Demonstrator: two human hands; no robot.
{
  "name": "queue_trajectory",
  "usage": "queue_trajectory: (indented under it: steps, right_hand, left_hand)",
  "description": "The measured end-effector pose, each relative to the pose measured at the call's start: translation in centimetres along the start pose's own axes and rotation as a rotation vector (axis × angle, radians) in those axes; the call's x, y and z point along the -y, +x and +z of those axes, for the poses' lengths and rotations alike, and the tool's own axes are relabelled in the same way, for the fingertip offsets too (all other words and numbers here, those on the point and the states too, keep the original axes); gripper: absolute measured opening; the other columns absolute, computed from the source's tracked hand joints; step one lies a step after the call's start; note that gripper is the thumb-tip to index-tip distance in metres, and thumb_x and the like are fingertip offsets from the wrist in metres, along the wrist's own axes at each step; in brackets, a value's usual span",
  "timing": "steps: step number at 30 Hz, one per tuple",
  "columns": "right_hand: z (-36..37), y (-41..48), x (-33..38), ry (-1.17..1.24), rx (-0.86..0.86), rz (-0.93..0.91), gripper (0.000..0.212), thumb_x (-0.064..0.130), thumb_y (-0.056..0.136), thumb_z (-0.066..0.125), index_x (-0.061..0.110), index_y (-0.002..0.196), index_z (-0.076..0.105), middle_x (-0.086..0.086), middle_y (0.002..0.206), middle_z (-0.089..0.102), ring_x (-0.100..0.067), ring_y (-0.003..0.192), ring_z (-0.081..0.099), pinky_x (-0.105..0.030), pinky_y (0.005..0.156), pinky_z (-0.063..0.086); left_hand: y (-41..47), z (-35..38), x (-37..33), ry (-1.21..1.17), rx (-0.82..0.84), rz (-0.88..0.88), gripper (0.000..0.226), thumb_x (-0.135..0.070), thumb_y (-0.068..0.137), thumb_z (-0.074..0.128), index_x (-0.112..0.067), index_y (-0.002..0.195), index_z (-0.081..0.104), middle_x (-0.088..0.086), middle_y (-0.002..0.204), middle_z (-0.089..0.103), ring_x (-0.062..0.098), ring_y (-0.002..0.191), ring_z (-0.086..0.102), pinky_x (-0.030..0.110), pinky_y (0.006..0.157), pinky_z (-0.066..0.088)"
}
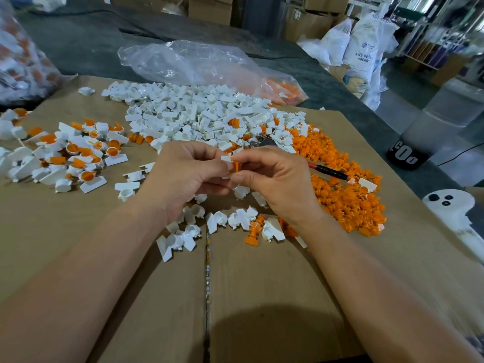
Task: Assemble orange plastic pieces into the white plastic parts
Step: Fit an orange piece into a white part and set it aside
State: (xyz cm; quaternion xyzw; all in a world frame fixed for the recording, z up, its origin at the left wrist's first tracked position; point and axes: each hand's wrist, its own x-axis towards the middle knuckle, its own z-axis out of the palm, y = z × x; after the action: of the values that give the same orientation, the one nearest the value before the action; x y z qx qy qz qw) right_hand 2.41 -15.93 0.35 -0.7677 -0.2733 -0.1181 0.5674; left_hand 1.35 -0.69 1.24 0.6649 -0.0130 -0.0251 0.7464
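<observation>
Orange plastic is showing between the fingertips of both hands in the head view. The left hand (188, 176) is curling its fingers and thumb round a small white part (226, 158). The right hand (275, 184) is pinching an orange piece (237, 166) against that part, just above the cardboard sheet (104, 258).

Behind the hands a heap of white parts (196, 113) is lying on the cardboard, touching a heap of orange pieces (348, 197) on the right. Finished white-and-orange pieces (76, 153) are lying at the left. A red-and-black-handled tool (327, 171) is resting on the orange heap.

Farther back, a clear plastic bag (188, 61) is sagging open, and a white sack (364, 48) is showing "ABS RESIN". Pale letters on a black base (406, 156) are looking like "CO", not fully readable.
</observation>
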Motion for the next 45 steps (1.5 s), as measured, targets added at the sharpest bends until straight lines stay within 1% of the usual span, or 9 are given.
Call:
queue_trajectory:
  steps: [5,9,14,17,24,31,39,41,45]
  right_hand:
    - [-0.22,0.1,0.04,-0.017,0.005,0.018,0.037,0.0,0.071,0.072,0.019,0.101,0.063,0.012,0.086,0.063,-0.013,0.082,0.065,-0.037,0.079,0.055]
    - [-0.17,0.05,-0.04,0.0,0.016,0.016,0.038,-0.001,0.07,0.073,0.02,0.1,0.064,0.009,0.087,0.064,-0.016,0.082,0.066,-0.035,0.079,0.056]
    - [-0.24,0.11,-0.14,0.052,0.025,0.07,0.044,-0.003,0.069,0.073,0.031,0.095,0.061,0.012,0.088,0.065,-0.001,0.079,0.065,-0.02,0.078,0.053]
    - [-0.31,0.08,-0.11,0.035,0.033,0.072,0.042,-0.004,0.071,0.072,0.028,0.095,0.062,0.009,0.088,0.065,-0.006,0.081,0.065,-0.024,0.079,0.054]
    - [-0.15,0.04,-0.24,-0.043,0.036,0.097,0.034,-0.005,0.075,0.069,0.006,0.107,0.065,0.001,0.088,0.066,-0.012,0.082,0.065,-0.027,0.08,0.055]
    - [-0.22,0.07,-0.18,-0.046,0.062,0.1,0.04,-0.007,0.076,0.067,0.019,0.106,0.061,0.004,0.088,0.066,-0.008,0.082,0.065,-0.025,0.08,0.054]
    - [-0.08,-0.07,-0.09,-0.036,0.034,0.006,0.043,-0.001,0.073,0.07,0.019,0.109,0.058,0.012,0.089,0.063,-0.006,0.084,0.063,-0.023,0.079,0.053]
    - [-0.15,-0.09,-0.08,-0.054,0.029,-0.012,0.041,0.0,0.073,0.07,0.02,0.107,0.059,0.012,0.088,0.063,-0.009,0.083,0.064,-0.027,0.077,0.055]
    - [-0.2,-0.12,-0.31,-0.097,0.014,-0.051,0.038,-0.001,0.072,0.071,0.006,0.108,0.061,-0.007,0.087,0.067,-0.025,0.082,0.066,-0.042,0.076,0.055]
  left_hand:
    - [-0.11,-0.02,-0.09,-0.013,0.02,-0.002,0.019,-0.01,0.056,0.071,-0.003,0.072,0.064,0.005,0.057,0.068,0.014,0.054,0.067,0.019,0.049,0.052]
    - [-0.06,-0.03,-0.17,-0.013,0.014,-0.014,0.01,-0.002,0.064,0.07,-0.002,0.071,0.063,0.007,0.057,0.068,0.014,0.052,0.066,0.019,0.048,0.052]
    - [-0.1,-0.19,-0.55,-0.015,-0.003,-0.045,0.025,-0.014,0.05,0.071,-0.004,0.07,0.063,0.006,0.054,0.066,0.011,0.044,0.061,0.016,0.042,0.047]
    - [-0.13,-0.21,-0.66,-0.017,-0.004,-0.062,0.026,-0.014,0.049,0.071,-0.004,0.072,0.063,0.005,0.054,0.065,0.01,0.043,0.059,0.015,0.041,0.046]
    - [-0.17,-0.13,-0.87,-0.034,-0.006,-0.105,0.03,-0.015,0.045,0.071,-0.003,0.072,0.064,0.005,0.052,0.064,0.009,0.042,0.059,0.015,0.04,0.045]
    - [-0.1,-0.16,-0.86,-0.036,-0.016,-0.132,0.028,-0.011,0.05,0.072,-0.002,0.075,0.064,0.004,0.052,0.064,0.009,0.042,0.059,0.015,0.04,0.046]
    - [-0.17,-0.19,-0.91,-0.015,0.0,-0.124,0.029,-0.013,0.046,0.07,-0.003,0.072,0.063,0.006,0.053,0.065,0.01,0.043,0.06,0.015,0.04,0.046]
    - [-0.2,-0.25,-0.81,0.007,0.014,-0.125,0.024,-0.01,0.049,0.071,-0.003,0.071,0.063,0.006,0.053,0.065,0.01,0.043,0.059,0.016,0.04,0.046]
    - [-0.12,-0.17,-0.63,0.045,0.022,-0.127,0.011,0.007,0.07,0.067,-0.003,0.069,0.063,0.008,0.054,0.065,0.011,0.043,0.059,0.017,0.041,0.047]
